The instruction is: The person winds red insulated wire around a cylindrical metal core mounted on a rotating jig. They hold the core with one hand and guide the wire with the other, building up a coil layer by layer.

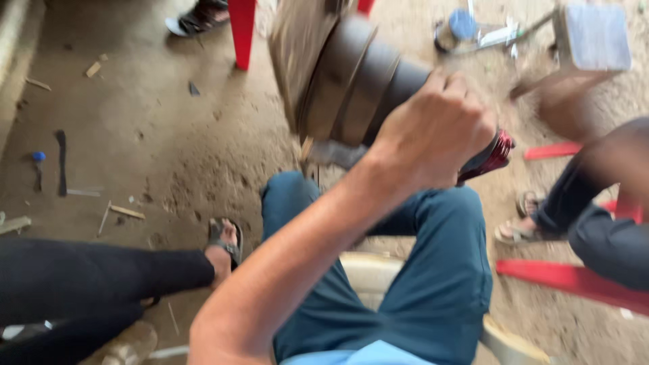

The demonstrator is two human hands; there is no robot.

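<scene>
- Far left of the frame: a dark strip (61, 162) lies on the dirt floor (155, 115), with a small blue-topped bit (38, 157) just beside it and wood splinters (126, 212) scattered nearby.
- Lower left: another person's leg in black cloth (88, 274) stretches across the floor and ends in a sandalled foot (224, 247).
- Top, left of centre: a red chair leg (242, 30) stands upright, and a second sandalled foot (196, 19) shows at the frame's top edge just left of it.
- Centre: the person's own arm rises from the bottom edge, over teal trousers (433, 284), to a hand (433, 135) clenched into a fist; which hand it is cannot be told for sure, though it looks like the left. It is closed against a dark, ribbed, drum-like object (351, 81), which sits in the upper middle of the frame, tilted, blurred, with a flat brown board-like face at its left end and a red part (493, 157) showing at the right end, just below the fist.
- The other hand cannot be made out.
- Bottom centre: a pale seat (368, 270) shows between the knees.
- Upper right: a grey block (595, 34) and small clutter (473, 30) lie on the floor.
- Right edge: a seated person's dark-trousered legs (602, 230), a sandalled foot (517, 233) and red chair parts (574, 280).
</scene>
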